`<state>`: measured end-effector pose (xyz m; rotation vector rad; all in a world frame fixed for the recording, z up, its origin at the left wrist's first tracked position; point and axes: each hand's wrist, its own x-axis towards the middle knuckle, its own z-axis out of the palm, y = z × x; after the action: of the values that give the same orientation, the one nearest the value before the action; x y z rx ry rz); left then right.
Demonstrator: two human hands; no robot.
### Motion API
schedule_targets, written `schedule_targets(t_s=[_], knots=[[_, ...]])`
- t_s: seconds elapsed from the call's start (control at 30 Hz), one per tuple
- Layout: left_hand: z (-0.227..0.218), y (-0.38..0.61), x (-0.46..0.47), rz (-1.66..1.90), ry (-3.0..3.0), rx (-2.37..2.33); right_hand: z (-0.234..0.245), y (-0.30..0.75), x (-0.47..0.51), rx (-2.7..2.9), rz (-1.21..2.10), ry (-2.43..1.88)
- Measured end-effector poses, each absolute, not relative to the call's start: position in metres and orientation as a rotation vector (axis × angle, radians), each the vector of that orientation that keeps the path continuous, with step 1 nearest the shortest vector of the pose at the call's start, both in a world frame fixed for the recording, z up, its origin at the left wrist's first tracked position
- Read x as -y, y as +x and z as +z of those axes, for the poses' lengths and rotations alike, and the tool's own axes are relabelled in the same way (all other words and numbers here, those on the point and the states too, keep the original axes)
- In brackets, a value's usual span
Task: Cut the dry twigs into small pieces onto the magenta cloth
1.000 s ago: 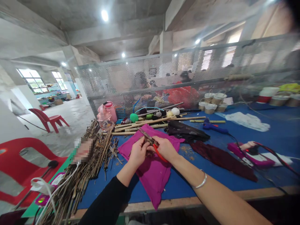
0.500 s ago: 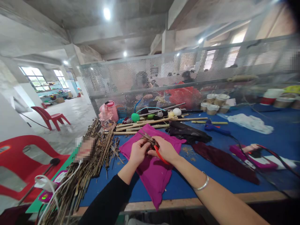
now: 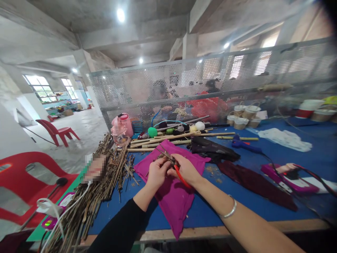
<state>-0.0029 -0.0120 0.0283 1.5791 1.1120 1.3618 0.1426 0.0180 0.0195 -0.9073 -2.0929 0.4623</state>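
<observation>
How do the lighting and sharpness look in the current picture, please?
Head view, top: a ceiling lamp glares white; head view, upper right: the corner is dark; head view, centre: the perforated screen looks hazy, the scissors clearer.

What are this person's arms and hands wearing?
The left hand and right hand are ungloved. A plain black sleeve covers the left forearm, ending short of the wrist; the visible right forearm has no sleeve, only a silver-coloured bangle.

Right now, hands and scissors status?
Right hand holding red-handled scissors. Left hand at brown plant clump. Magenta cloth underneath. Hands partly hide clump.
</observation>
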Motion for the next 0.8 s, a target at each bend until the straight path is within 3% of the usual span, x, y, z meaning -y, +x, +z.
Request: schedule_targets(t_s=[0.37,0.6,0.8], knots=[[0.0239,-0.0007,0.0126,1.334,1.436,-1.128,0.0283,0.1436,-0.0113,2.124,0.404,-0.963],[0.0238,-0.0032,0.0115,1.376,1.707,-1.227,0.0271,0.1462,-0.0150,2.144,0.174,-1.033],[0.0270,-0.0019,0.0143,1.381,1.761,-1.174,0.0282,0.1467,-0.0155,2.157,0.341,-0.950]])
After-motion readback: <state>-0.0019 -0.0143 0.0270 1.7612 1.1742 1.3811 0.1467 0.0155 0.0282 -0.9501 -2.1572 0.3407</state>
